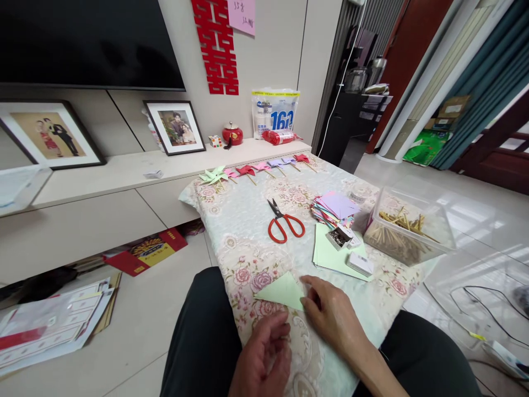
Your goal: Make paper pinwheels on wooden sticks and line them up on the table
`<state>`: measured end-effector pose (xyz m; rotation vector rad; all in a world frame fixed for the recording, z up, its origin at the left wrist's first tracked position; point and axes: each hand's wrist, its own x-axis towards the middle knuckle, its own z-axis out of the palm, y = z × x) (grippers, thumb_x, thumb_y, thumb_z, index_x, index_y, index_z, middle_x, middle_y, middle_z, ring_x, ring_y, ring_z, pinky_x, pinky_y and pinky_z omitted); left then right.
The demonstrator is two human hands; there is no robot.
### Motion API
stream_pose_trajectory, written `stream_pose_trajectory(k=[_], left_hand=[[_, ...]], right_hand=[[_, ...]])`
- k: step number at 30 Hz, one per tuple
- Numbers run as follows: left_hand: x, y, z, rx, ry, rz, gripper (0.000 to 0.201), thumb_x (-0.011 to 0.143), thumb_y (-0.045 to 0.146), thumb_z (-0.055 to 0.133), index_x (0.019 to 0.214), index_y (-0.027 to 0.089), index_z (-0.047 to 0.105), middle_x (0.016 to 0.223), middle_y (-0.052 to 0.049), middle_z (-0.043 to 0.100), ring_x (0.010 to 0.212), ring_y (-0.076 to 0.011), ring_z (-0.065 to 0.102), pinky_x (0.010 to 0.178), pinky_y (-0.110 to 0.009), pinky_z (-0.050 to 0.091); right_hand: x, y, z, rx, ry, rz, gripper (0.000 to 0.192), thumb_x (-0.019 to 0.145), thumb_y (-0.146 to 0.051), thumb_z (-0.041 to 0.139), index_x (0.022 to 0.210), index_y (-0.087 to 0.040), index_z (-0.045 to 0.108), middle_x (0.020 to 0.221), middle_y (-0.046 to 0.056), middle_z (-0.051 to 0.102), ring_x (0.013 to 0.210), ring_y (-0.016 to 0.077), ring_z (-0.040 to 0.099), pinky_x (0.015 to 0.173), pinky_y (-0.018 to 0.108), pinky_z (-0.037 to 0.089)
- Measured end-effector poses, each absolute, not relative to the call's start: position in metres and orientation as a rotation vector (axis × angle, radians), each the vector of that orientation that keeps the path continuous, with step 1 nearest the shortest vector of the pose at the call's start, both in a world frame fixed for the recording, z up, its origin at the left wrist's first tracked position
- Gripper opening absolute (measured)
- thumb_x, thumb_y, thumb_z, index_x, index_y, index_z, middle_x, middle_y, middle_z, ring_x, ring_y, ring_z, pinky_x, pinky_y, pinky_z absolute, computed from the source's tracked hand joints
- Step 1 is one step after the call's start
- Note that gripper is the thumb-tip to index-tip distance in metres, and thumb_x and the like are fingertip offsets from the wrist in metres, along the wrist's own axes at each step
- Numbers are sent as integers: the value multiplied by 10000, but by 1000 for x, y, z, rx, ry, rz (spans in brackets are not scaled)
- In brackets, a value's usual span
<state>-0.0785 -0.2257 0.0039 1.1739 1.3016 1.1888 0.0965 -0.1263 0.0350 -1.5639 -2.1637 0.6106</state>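
Note:
A pale green sheet of paper, folded into a triangle, lies on the flowered tablecloth in front of me. My right hand has its thumb and index finger at the triangle's right corner, closed on it. Below the paper, my left hand is loosely curled with a gap between thumb and fingers, and I see nothing in it. Scissors with red handles lie beyond the triangle, blades slightly apart. Past my right hand is a stack of green paper squares, bearing an open box of small metal pins and a white box.
Coloured paper squares are piled beside a clear plastic tub of thin wooden sticks. A roll of clear tape sits behind. Several paper pinwheels, including a green one, line the far edge, near a low cabinet.

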Motion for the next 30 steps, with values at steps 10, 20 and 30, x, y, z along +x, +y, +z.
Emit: stream_pose_trajectory(k=[10, 20, 30], left_hand=[[-82, -217, 23, 437, 1018, 1188, 589, 677, 472, 833, 1182, 195, 707, 1185, -152, 723, 1174, -314, 632, 1026, -487, 461], [-79, -211, 23, 510, 1012, 1146, 569, 691, 449, 831, 1187, 203, 702, 1130, -150, 729, 1014, -268, 686, 872, -412, 535], [-80, -213, 30, 409, 1006, 1179, 512, 638, 455, 868, 1066, 197, 759, 1206, -157, 717, 1088, -307, 676, 955, -457, 513]], right_hand=[[95, -150, 44, -1471, -2222, 443, 255, 867, -238, 587, 1119, -203, 566, 1046, 94, 627, 850, 234, 654, 709, 332, 529], [95, -139, 31, -1478, -2058, 576, 393, 911, -235, 497, 1297, -166, 501, 830, 39, 687, 733, 217, 676, 681, 335, 528], [95, -137, 41, -1492, -1794, 1014, 377, 873, -293, 556, 1230, -180, 595, 644, -40, 583, 565, 156, 566, 574, 265, 431]])
